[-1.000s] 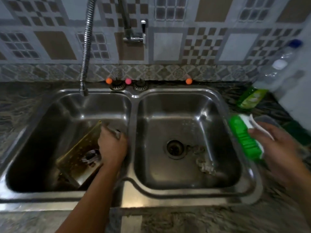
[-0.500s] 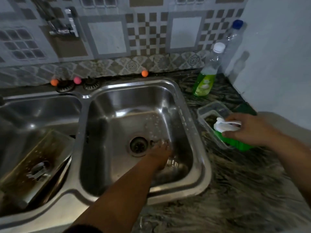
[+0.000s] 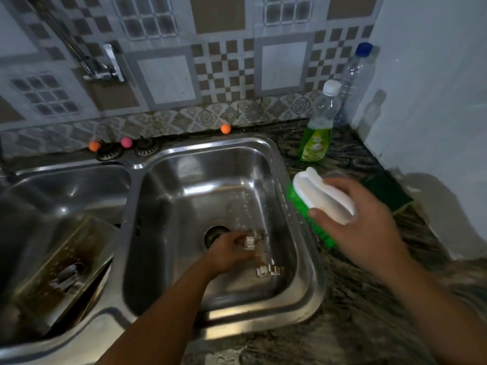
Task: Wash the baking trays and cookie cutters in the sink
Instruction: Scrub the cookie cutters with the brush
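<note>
The double sink (image 3: 303,306) is set into the dark bench (image 3: 369,325). In the left basin a stained baking tray (image 3: 79,262) is leaned at a tilt, its long axis running from near left to far right, with a small metal piece lying on it. In the right basin the left hand (image 3: 229,252) is curled around a small metal cookie cutter (image 3: 249,242) just beside the drain (image 3: 214,234); a second cutter (image 3: 268,271) is left on the basin floor, just nearer and to the right. The right hand (image 3: 366,227) is held over the right rim, its grip closed around a green scrub brush (image 3: 316,204), bristles turned leftward toward the basin. The held cutter lies left of and below the brush, so a short inward, downward reach is probably called for; open room is seen between them, bounded by the basin wall.
</note>
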